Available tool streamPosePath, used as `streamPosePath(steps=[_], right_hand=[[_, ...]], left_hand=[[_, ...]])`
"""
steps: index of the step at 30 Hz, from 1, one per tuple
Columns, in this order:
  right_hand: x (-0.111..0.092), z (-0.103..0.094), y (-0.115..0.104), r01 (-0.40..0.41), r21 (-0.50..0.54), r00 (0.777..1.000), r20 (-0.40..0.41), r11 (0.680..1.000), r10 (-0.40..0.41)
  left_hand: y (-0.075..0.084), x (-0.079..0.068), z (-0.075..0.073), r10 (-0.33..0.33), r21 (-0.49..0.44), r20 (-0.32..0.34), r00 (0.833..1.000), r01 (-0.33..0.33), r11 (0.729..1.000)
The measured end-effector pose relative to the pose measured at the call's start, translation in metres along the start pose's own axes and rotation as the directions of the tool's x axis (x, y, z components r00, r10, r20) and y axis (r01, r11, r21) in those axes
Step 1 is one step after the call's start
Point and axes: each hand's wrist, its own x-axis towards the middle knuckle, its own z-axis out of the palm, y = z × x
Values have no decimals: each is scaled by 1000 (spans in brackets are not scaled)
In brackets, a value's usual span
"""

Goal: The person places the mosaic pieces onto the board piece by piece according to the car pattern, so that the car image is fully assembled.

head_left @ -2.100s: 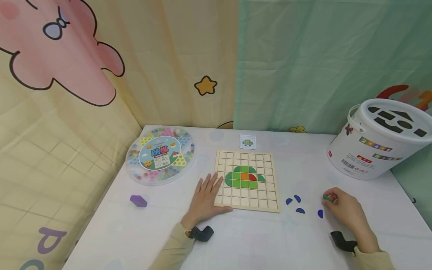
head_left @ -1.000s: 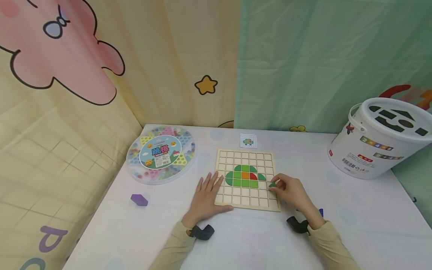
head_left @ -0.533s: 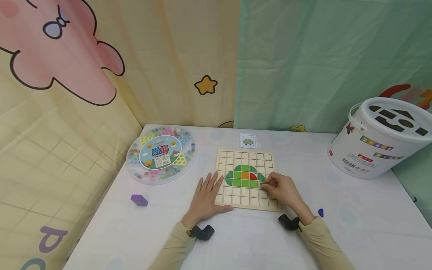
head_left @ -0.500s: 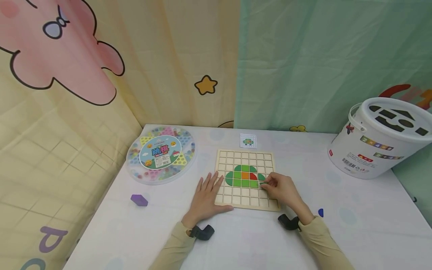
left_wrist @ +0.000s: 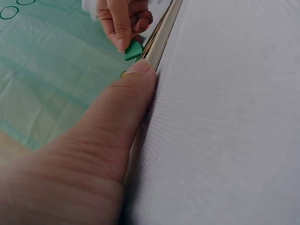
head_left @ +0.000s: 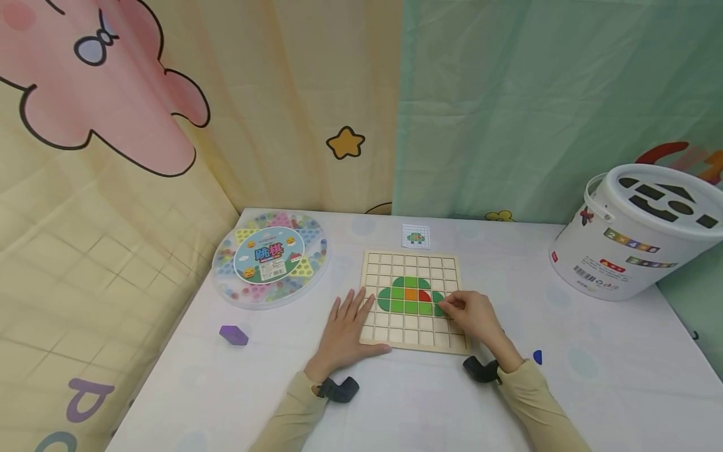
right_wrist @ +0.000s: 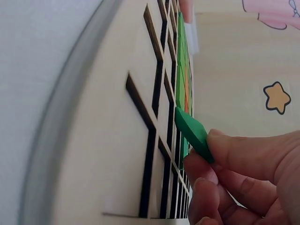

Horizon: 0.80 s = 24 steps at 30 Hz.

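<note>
A wooden grid board (head_left: 403, 336) lies on the table, bearing a patch of green, orange and red tiles. At the patch's right end, my right hand (head_left: 473, 317) pinches a dark green quarter-round tile (right_wrist: 193, 133) between thumb and fingertips. In the right wrist view this tile is tilted, its far tip close over the grid. My left hand (head_left: 341, 329) rests with spread fingers along the board's left edge, and its thumb (left_wrist: 119, 108) lies along the near edge. Behind the board is a small printed card (head_left: 415, 237) with a similar coloured figure.
One blue half-round piece (head_left: 537, 357) shows right of my right sleeve. A purple block (head_left: 234, 335) lies left of my left hand. Back left is a round Chinese checkers box (head_left: 312, 285); at the right stands a white bucket (head_left: 599, 251) with shape cutouts in its lid.
My right hand has carried the green tile leftward from beside the blue pieces to the patch's right end. Its arm now hides most of those pieces. The left hand stays in place.
</note>
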Motion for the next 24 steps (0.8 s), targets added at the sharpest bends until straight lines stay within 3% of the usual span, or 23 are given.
streamPosePath(steps=[5, 15, 24], right_hand=[[1, 0, 1, -13, 12, 1000, 8, 1000, 13], [5, 2, 0, 43, -15, 999, -31, 999, -43], [4, 2, 1, 36, -31, 999, 14, 999, -35]], left_hand=[[0, 0, 1, -1, -6, -3, 1000, 1, 1000], [0, 0, 0, -5, -2, 2, 1000, 5, 1000], [-1, 1, 2, -5, -2, 3, 1000, 5, 1000]])
